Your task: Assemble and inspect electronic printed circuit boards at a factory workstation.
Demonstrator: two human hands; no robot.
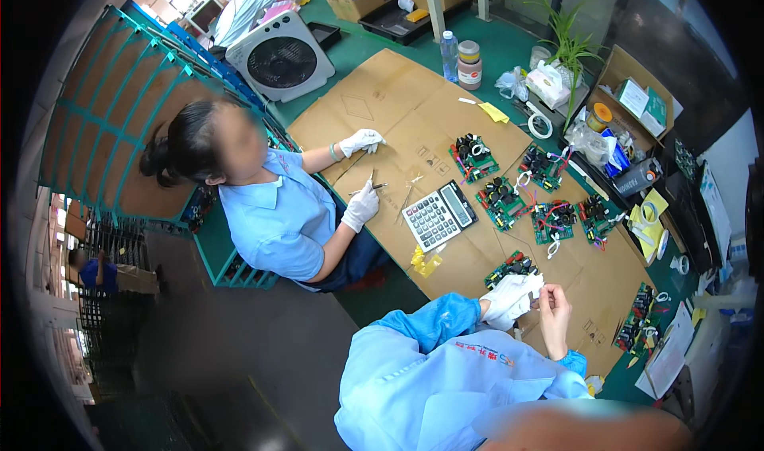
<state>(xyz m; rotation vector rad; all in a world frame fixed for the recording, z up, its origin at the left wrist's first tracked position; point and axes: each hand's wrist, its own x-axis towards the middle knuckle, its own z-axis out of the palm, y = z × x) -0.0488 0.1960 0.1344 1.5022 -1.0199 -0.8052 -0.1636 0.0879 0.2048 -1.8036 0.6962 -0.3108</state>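
Observation:
My left hand wears a white glove, and its fingers are bunched together. My right hand is bare, with thumb and fingers pinched close against the tips of the gloved fingers. What lies between the two hands is too small to make out. Just beyond my left hand sits a green circuit board crowded with components, partly covered by the glove. Cardboard covers the table beneath both hands.
Several populated circuit boards lie beyond my hands, near a calculator and yellow scraps. Across the left corner, a co-worker in white gloves holds a thin pointed tool. Another board and a clipboard lie right.

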